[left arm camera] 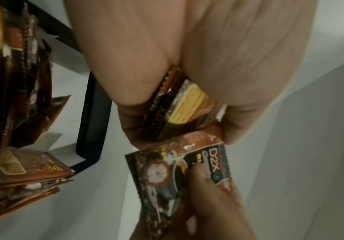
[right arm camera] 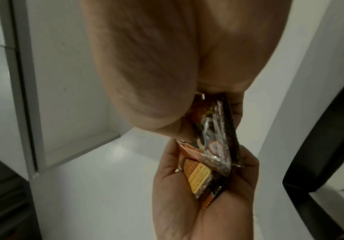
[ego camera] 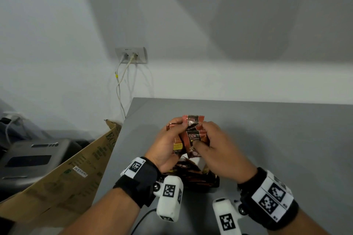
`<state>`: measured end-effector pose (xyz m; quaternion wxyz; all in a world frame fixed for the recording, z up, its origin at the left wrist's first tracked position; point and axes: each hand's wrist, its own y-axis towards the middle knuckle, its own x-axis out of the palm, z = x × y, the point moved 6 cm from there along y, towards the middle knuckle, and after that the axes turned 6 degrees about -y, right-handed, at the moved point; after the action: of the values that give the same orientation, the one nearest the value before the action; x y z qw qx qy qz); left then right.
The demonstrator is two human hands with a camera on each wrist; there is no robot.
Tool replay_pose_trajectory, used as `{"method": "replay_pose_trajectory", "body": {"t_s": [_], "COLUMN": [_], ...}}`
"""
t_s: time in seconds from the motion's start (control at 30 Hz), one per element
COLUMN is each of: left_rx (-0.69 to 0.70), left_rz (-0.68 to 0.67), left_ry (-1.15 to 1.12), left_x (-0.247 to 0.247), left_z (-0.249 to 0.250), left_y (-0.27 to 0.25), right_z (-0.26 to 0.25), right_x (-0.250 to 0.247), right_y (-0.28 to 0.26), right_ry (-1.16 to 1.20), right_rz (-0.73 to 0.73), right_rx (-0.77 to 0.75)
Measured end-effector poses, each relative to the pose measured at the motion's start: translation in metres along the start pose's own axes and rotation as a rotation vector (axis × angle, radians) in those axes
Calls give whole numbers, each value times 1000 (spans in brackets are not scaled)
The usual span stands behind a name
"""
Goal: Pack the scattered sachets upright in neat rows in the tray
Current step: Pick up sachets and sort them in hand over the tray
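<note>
Above the black tray [ego camera: 198,182], at twelve o'clock of it, the left hand [ego camera: 166,149] clamps a sachet stack [ego camera: 178,146] while the right hand [ego camera: 219,150] pinches another D2X sachet [ego camera: 194,139] against it, probably squaring edges so they stand upright.

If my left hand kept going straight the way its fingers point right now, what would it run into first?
Most likely the right hand: the left hand holds its sachets right against it, above the tray. Depth is unclear.

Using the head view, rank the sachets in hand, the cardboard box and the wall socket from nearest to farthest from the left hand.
1. Sachets: gripped in the left hand itself, shared with the right hand.
2. Cardboard box: left of the table, beside it.
3. Wall socket: up on the far wall, behind the table's corner.
</note>
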<state>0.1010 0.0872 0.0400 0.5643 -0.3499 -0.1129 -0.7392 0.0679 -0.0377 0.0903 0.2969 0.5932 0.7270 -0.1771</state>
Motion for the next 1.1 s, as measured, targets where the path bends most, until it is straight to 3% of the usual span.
{"method": "replay_pose_trajectory", "body": {"t_s": [0.07, 0.23, 0.37, 0.43, 0.57, 0.7, 0.87, 0.97, 1.03, 1.1], "left_rx": [4, 5, -28, -73, -106, -34, 48, -73, -201, -250], "left_rz": [8, -23, -45, -55, -51, -25, 61, 87, 99, 114], "left_ry": [-1, -11, 15, -32, -72, 11, 75, 56, -2, -73], "left_x": [-1, -1, 3, 3, -6, -5, -3, -10, -15, -18], "left_z": [0, 3, -3, -7, -5, 0, -1, -7, -12, -14], "left_y": [2, 1, 1, 0, 0, 1, 5, 4, 4, 5], "right_z": [3, 21, 27, 29, 43, 42, 43, 43, 34, 18], "right_x": [1, -2, 0, 0, -9, -6, 15, 1, -20, -25], "right_y": [1, 2, 7, 7, 7, 7, 3, 5, 4, 1], "right_ry": [104, 612, 466, 500, 800, 989, 868, 692, 296, -2], "right_rz": [-4, 102, 137, 153, 226, 109, -8, 76, 156, 137], "right_rx": [66, 323, 346, 362, 421, 397, 408, 359, 174, -65]}}
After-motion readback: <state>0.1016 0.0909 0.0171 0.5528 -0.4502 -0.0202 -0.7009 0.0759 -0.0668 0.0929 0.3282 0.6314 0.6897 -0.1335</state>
